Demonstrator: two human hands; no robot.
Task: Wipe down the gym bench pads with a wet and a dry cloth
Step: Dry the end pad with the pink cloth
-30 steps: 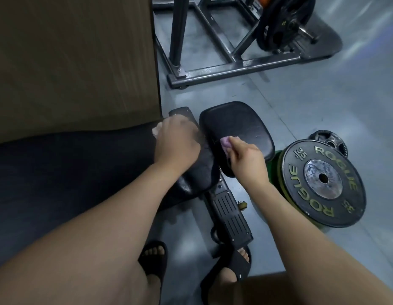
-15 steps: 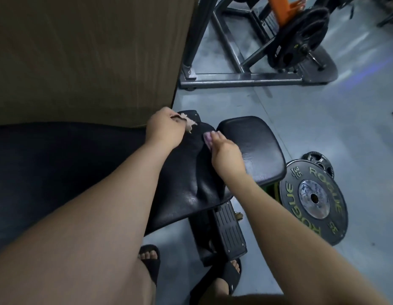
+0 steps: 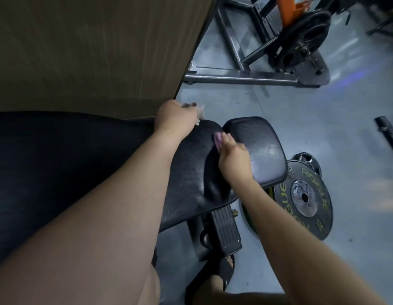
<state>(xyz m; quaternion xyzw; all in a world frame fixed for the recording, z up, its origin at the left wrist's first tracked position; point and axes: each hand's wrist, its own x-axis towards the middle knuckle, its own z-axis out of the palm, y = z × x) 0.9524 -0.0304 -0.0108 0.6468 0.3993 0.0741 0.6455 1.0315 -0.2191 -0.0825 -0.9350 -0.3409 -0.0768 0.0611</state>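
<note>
Now, compared with one second back: your right hand [image 3: 234, 159] has left the top of the seat pad [image 3: 259, 146] and sits at the seam between the pads, on the near edge of the long pad [image 3: 191, 172]. Its fingers are curled round the pink cloth [image 3: 218, 139] and press it against that edge.

Your left hand [image 3: 175, 116], which lay flat on the long pad's narrow end, has moved up to the pad's far tip, at 11 o'clock from the right hand. Its fingers are curled and pinch a pale cloth [image 3: 199, 114]; the cloth hangs off the hand and appears to touch the tip.

Your head has also swung, so the wood panel [image 3: 81, 51] now fills the frame from 9 to 12 o'clock.

Judgement: the seat pad shows a streaky sheen, so that pass looks done, and the work has shifted to the long pad's end. The stretch of long pad toward 9 o'clock is likely still to do. Which cloth is the wet one, you cannot tell from this view.

Writing: the weight plate [image 3: 305, 197] lies flat on the floor [image 3: 323, 117] at 5 o'clock from the seat pad. It reads "ROGUE" twice in yellow-green, with "35" at the rim. The smaller plate [image 3: 308, 159] at its 12 o'clock is illegible.
</note>
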